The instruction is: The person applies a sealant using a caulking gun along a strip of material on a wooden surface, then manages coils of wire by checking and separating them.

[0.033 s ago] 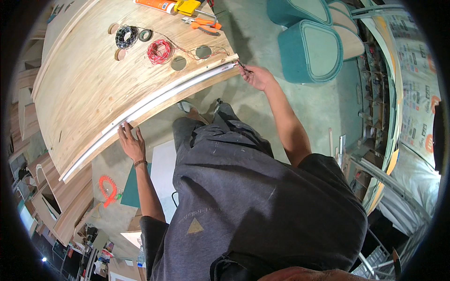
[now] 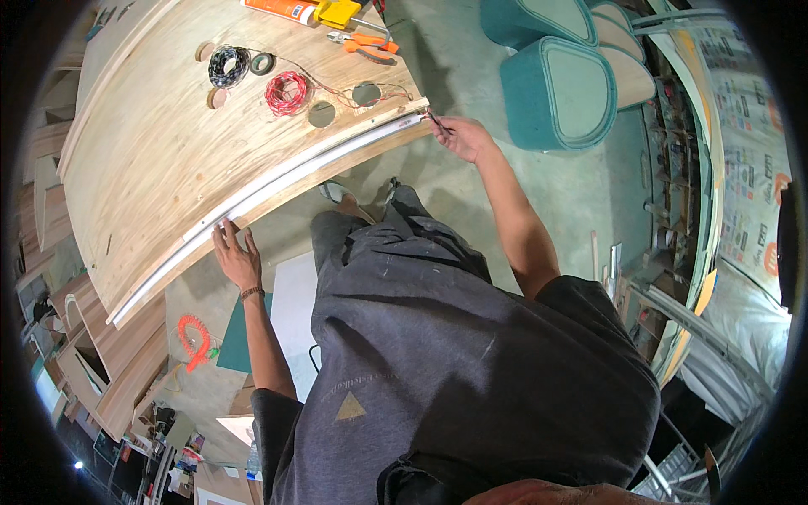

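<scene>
A long white light strip (image 2: 311, 166), which looks like an LED fixture, lies along the front edge of a curved plywood panel (image 2: 160, 151). My left hand (image 2: 238, 257) rests on the strip's left half, fingers stretched and a little apart, gripping nothing. At the strip's right end, the fingers of my right hand (image 2: 462, 140) are closed on thin dark wires (image 2: 439, 124); their exact ends are too small to make out. Behind the strip lie a red wire coil (image 2: 287, 93) and a black-and-white wire coil (image 2: 228, 66). A roll of dark tape (image 2: 263, 63) sits beside the coils.
Orange-handled pliers (image 2: 364, 42), a yellow tool (image 2: 338, 13) and an orange tube (image 2: 282, 8) lie at the panel's far right. Round holes (image 2: 321, 114) pierce the panel. Teal upholstered seats (image 2: 555, 93) stand on the floor. An orange coiled hose (image 2: 194, 341) lies at left.
</scene>
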Demonstrator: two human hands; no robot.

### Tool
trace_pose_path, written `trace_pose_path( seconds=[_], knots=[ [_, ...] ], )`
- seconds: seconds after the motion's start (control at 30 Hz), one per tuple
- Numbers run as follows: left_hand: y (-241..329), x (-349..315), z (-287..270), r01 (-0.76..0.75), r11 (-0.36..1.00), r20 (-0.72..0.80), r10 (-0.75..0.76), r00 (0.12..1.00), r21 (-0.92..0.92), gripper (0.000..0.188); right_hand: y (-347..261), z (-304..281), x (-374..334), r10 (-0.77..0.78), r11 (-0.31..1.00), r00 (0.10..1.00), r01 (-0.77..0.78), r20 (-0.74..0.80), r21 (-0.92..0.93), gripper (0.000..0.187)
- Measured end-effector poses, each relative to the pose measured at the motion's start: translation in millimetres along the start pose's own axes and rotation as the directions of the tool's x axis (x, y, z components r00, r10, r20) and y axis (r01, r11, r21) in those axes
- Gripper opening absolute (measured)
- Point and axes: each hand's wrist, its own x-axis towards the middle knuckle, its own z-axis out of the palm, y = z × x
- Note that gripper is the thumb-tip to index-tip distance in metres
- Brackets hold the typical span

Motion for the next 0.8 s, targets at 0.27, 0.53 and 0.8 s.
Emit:
trace_pose_path(
  seconds=[0.27,0.53,0.8],
  knots=[
    [1.6,5.8,-7.3,-0.016,1.0,0.046,0.016,0.999,-0.008,0.066,-13.0,17.7,6.0,-0.114,0.953,0.99,0.085,-0.084,-0.292,0.018],
    [0.5,4.0,-20.5,-0.004,1.0,0.132,0.001,0.991,0.026,0.074,-29.1,14.8,-3.5,0.06,0.994,0.994,-0.05,0.093,-0.099,0.017],
    [-2.5,8.7,-16.3,-0.029,0.997,0.2,0.015,0.98,0.066,0.084,-30.2,18.9,16.2,-0.036,0.989,0.999,0.032,-0.024,-0.145,0.02]
  ],
)
